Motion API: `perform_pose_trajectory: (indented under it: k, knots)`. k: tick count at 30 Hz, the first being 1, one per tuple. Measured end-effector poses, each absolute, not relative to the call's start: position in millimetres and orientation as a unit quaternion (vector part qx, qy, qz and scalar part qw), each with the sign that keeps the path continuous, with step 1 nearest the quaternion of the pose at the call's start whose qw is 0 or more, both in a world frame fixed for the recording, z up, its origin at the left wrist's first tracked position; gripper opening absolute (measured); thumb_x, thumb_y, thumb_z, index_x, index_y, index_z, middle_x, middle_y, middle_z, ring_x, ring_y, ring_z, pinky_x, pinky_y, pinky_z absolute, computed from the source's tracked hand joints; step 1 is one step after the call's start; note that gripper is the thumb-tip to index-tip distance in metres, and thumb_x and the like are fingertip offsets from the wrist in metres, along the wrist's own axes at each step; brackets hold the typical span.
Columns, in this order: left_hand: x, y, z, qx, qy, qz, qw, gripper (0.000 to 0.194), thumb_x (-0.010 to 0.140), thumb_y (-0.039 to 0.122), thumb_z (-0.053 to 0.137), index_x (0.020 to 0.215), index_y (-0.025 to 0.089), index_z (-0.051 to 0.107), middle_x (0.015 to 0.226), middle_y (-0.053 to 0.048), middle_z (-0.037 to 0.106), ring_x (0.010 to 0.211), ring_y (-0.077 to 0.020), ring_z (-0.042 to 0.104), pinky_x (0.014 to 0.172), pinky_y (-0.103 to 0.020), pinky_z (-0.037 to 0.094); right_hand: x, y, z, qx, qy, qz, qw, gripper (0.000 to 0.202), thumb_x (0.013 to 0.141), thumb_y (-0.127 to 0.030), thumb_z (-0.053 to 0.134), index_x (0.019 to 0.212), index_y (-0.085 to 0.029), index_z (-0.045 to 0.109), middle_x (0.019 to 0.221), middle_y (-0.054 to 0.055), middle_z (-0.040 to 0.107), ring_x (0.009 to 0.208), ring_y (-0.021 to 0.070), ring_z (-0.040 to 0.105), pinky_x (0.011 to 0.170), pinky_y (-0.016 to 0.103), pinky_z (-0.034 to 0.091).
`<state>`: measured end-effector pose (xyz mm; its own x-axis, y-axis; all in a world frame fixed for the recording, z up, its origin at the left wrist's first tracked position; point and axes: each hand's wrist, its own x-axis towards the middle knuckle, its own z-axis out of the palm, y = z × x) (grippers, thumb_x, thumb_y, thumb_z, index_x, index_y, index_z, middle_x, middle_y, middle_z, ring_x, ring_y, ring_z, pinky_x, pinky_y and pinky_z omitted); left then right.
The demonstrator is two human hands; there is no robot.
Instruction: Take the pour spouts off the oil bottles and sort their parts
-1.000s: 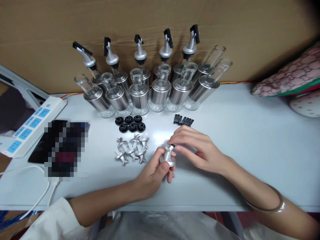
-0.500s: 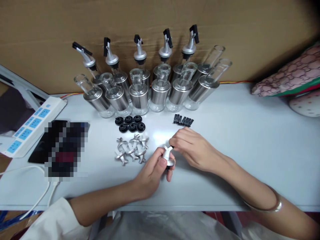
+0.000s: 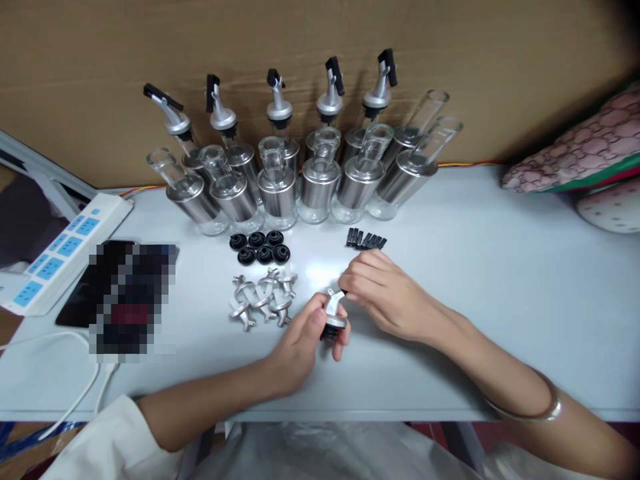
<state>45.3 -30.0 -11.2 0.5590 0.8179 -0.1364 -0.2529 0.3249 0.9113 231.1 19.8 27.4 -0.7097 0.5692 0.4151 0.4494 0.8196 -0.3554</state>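
My left hand (image 3: 301, 340) is closed round a silver pourer spout (image 3: 335, 305) with a ribbed black stopper (image 3: 331, 331) at its base. At the spout's tip, the fingers of my right hand (image 3: 377, 287) pinch a small black piece, mostly hidden, that looks like a flip lever. Several loose black levers (image 3: 367, 239) lie just beyond that hand. Left of my hands rests a cluster of silver spouts (image 3: 263, 298) without stoppers. Behind them, black rubber stoppers (image 3: 261, 247) stand in two rows.
Glass bottles with steel sleeves (image 3: 320, 190) fill the back of the table (image 3: 525, 300); several rear ones carry finished pourers (image 3: 223, 117). To the left are a power strip (image 3: 65, 253) and phones (image 3: 133, 293) with white cables. A patterned pink bag (image 3: 575, 147) lies at the right.
My left fingers have shifted on the pourer spout, and more of its black stopper shows below. My right hand stays at the tip, almost unmoved.
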Motion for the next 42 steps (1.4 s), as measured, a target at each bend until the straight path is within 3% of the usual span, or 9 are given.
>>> perform_pose_trajectory:
  k: [5,14,20,26,36,39,42]
  knots:
    - [45.5,-29.9,-14.7,0.472,0.275,0.343,0.764,0.06,0.086,0.075,0.034,0.09,0.016,0.048,0.069,0.0,0.053,0.056,-0.0113,0.047,0.059,-0.026,0.039,232.5,20.2,25.8,-0.276,-0.92,0.077,0.268,0.021,0.098,-0.014,0.034,0.09,-0.018,0.052,0.081,0.006,0.06,0.076,0.0196,0.046,0.071,0.034,0.036]
    - [44.1,-28.7,-3.6,0.542,0.337,0.301,0.709,0.053,0.088,0.071,0.035,0.086,0.019,0.042,0.069,0.002,0.049,0.059,-0.0116,0.045,0.065,-0.029,0.037,233.6,19.4,26.2,-0.285,-0.917,0.089,0.263,0.02,0.096,-0.012,0.034,0.085,-0.02,0.05,0.08,0.006,0.058,0.076,0.0197,0.046,0.07,0.034,0.036]
    - [46.5,-28.6,-3.9,0.511,0.36,0.294,0.723,0.056,0.081,0.074,0.046,0.093,0.02,0.039,0.064,0.005,0.05,0.058,-0.012,0.045,0.063,-0.028,0.035,230.4,17.8,27.7,-0.306,-0.899,0.123,0.287,0.026,0.1,-0.022,0.031,0.077,-0.021,0.045,0.069,0.003,0.051,0.066,0.0184,0.042,0.063,0.032,0.036]
    - [46.7,-28.2,-4.0,0.509,0.352,0.289,0.731,0.058,0.078,0.074,0.051,0.093,0.019,0.043,0.062,0.004,0.048,0.057,-0.0116,0.043,0.06,-0.027,0.033,227.7,16.2,29.3,-0.31,-0.88,0.128,0.336,0.033,0.098,-0.018,0.034,0.066,-0.023,0.034,0.056,-0.002,0.041,0.054,0.0147,0.036,0.056,0.029,0.032]
    - [47.7,-27.6,-5.1,0.477,0.338,0.303,0.753,0.059,0.071,0.072,0.063,0.091,0.02,0.043,0.071,0.004,0.046,0.06,-0.0096,0.042,0.056,-0.024,0.038,228.5,13.6,32.3,-0.33,-0.855,0.178,0.357,0.043,0.1,-0.023,0.033,0.057,-0.022,0.033,0.048,-0.004,0.036,0.046,0.0111,0.033,0.049,0.027,0.03]
    - [47.7,-28.5,-6.4,0.475,0.329,0.314,0.754,0.059,0.072,0.072,0.062,0.092,0.02,0.043,0.076,0.003,0.046,0.06,-0.0085,0.043,0.056,-0.023,0.04,232.9,17.4,33.3,-0.362,-0.825,0.221,0.375,0.04,0.099,-0.025,0.042,0.06,-0.02,0.047,0.051,-0.002,0.049,0.048,0.0108,0.044,0.049,0.026,0.036]
    - [47.5,-29.3,-6.6,0.48,0.321,0.323,0.75,0.056,0.076,0.072,0.057,0.089,0.02,0.041,0.078,0.002,0.046,0.059,-0.0079,0.045,0.058,-0.025,0.041,238.6,21.8,32.4,-0.43,-0.76,0.26,0.411,0.015,0.092,-0.026,0.057,0.08,-0.021,0.064,0.073,0.002,0.067,0.06,0.0134,0.059,0.054,0.026,0.045]
